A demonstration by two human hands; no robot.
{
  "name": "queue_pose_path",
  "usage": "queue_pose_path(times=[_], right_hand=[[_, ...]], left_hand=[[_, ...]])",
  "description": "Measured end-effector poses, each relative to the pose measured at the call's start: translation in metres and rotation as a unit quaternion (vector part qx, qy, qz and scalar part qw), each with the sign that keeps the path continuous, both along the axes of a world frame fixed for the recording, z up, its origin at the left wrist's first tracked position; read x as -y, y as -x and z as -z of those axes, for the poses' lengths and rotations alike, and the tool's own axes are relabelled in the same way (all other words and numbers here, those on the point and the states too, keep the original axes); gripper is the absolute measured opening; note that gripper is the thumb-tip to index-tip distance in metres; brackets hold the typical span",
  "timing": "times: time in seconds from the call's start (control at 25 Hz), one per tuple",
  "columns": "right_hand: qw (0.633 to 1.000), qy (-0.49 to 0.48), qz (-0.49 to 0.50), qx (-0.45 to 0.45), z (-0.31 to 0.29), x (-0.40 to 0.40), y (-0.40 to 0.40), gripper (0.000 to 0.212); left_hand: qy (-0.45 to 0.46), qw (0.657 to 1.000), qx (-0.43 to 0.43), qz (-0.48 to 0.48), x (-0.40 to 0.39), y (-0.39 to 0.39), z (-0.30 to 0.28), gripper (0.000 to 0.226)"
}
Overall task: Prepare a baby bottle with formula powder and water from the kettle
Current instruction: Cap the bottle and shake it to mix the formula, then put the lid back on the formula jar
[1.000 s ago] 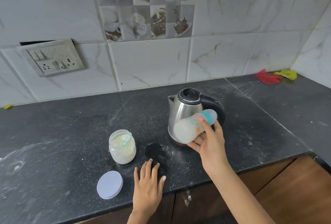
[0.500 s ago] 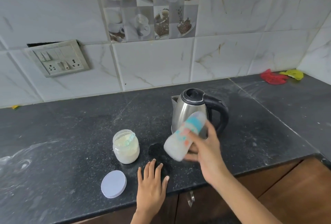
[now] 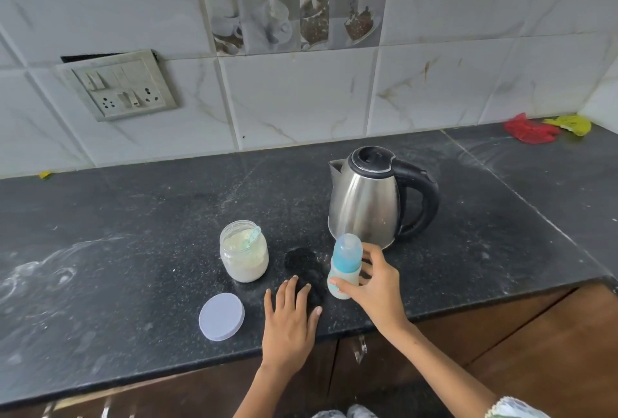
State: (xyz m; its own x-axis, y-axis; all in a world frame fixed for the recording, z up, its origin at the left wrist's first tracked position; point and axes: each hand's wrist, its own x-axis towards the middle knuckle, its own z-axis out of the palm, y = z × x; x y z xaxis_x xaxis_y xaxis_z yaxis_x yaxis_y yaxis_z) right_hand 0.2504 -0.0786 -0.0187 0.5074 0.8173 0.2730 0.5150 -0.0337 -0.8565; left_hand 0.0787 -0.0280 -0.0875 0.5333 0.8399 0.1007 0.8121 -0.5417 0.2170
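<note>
- Marble-look wall tiles back a dark speckled desk, dusted with pale powder; a switch plate sits on the wall at about ten o'clock from the middle of the view
- Near the front edge lies a round pale lid, flat and off its jar; light and easy to slide or pinch by the rim
- At one o'clock from the lid stands the open formula jar, partly full of cream powder, with a small scoop leaning inside; likely glass or hard plastic, stiff and smooth, best held round the waist
- Left hand rests flat on the desk, fingers straight, holding nothing
- Just at three o'clock of it, the baby bottle stands upright, capped in blue, cloudy liquid inside; probably light, rigid plastic and slippery if wet; take it at the lower body, below the cap
- Right hand forms the grip, thumb and fingers curled round the bottle's lower body
- Steel kettle at twelve o'clock of the bottle; heavy, possibly hot, so lift by its black handle
- Red and yellow items lie in the far corner
</note>
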Motion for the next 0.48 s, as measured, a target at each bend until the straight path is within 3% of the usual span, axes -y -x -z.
queue_pose_path(times=[0.32,0.48], right_hand=[[1.0,0.004,0.004,0.02,0.017,-0.002,0.004,0.075],[0.992,-0.021,0.078,0.098,0.016,0.031,0.016,0.065]], left_hand=[[0.011,1.0,-0.002,0.005,0.001,-0.001,-0.001,0.049],[0.03,0.998,0.059,-0.003,-0.001,-0.001,-0.004,0.058]])
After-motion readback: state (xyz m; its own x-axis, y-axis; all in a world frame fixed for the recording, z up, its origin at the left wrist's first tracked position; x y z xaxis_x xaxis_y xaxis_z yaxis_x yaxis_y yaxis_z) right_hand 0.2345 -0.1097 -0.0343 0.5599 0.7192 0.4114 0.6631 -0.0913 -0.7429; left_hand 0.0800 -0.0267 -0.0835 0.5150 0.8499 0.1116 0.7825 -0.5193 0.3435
